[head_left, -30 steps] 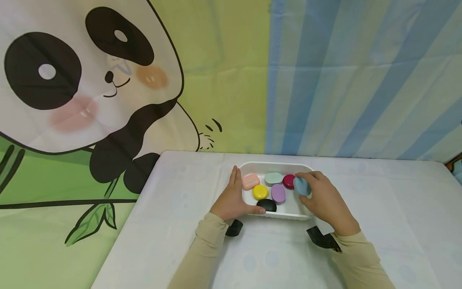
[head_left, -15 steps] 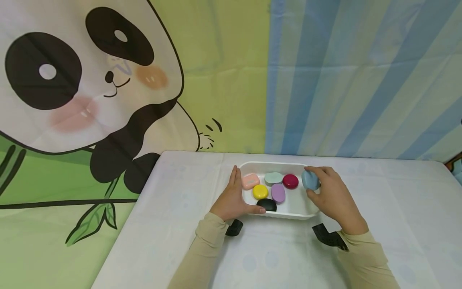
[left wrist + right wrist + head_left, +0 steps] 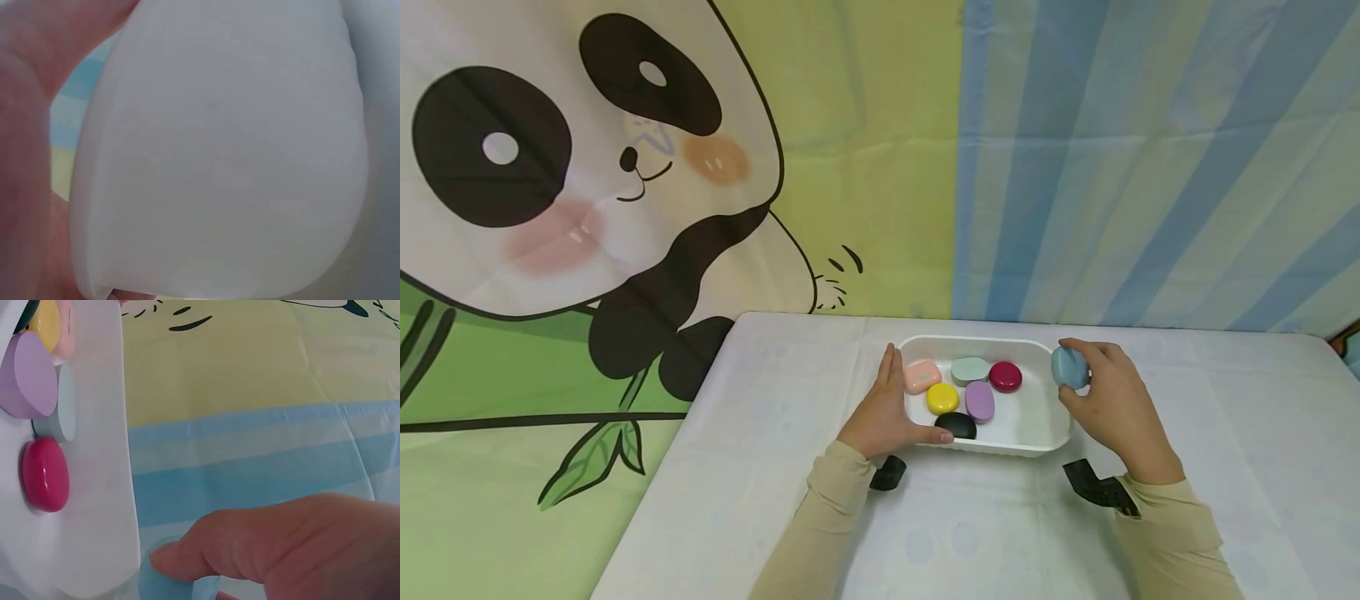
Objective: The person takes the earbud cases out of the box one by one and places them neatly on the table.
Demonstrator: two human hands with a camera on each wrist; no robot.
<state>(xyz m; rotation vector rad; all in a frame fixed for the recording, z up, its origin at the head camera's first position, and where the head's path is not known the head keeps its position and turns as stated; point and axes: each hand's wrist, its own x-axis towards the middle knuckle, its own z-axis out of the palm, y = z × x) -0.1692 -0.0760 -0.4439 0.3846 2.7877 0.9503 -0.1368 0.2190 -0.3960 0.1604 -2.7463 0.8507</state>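
Note:
My right hand [image 3: 1116, 408] pinches a smooth, light blue, rounded soap-like block [image 3: 1070, 368] between thumb and fingers, at the right end of a white tray [image 3: 1037, 421]. In the right wrist view the thumb presses on the block [image 3: 164, 584], beside the tray's rim. My left hand [image 3: 883, 421] holds the tray's left end, thumb over the front rim and fingers up along the side. The tray's outer wall [image 3: 225, 156] fills most of the left wrist view. Inside lie pink [image 3: 922, 377], yellow [image 3: 942, 398], mint [image 3: 970, 371], purple [image 3: 980, 402], red [image 3: 1005, 377] and black [image 3: 956, 426] blocks.
The tray stands near the back edge of a table with a white cloth [image 3: 970, 533]. Behind it hangs a curtain [image 3: 880, 167] with a panda and blue stripes. A dark wrist camera mount [image 3: 1097, 487] sits by the right sleeve, another [image 3: 889, 473] by the left.
My right hand has moved right with the light blue block, from beside the red block inside the tray to the tray's right rim. The left hand stays on the tray.

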